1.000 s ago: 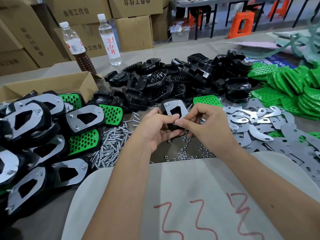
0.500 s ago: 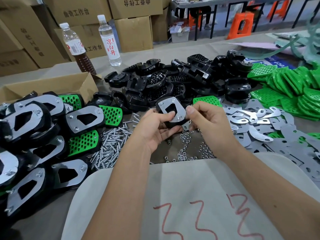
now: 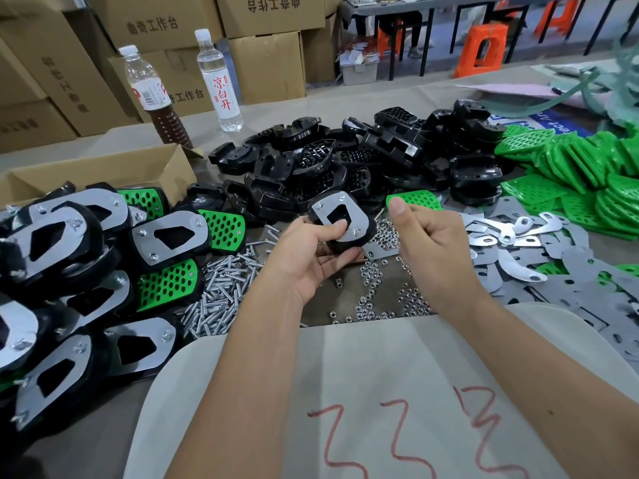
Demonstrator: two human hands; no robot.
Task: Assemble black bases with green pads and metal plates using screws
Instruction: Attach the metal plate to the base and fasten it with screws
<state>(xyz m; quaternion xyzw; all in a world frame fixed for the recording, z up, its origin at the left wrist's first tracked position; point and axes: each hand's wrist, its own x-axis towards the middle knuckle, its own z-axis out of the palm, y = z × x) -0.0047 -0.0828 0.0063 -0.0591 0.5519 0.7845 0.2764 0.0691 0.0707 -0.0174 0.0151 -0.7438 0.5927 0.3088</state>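
Left hand: the left hand grips a black base with a metal plate on top, thumb pressed on the plate's cut-out, fingers curled beneath.
Right hand: the right hand is just beside the base, apart from it, fingers curled, thumb up; whether it pinches something small cannot be told.
Task piece: held above the nuts near the tabletop's near edge.
Writing: clear bottle reads "凉白开" in red; boxes beyond the far edge carry "工作台"; red scrawls mark the pale cloth at the near edge.
Around: screws left of the nuts; finished pieces at the left edge; loose black bases behind; green pads and metal plates at the right; brown-drink bottle behind an open carton.
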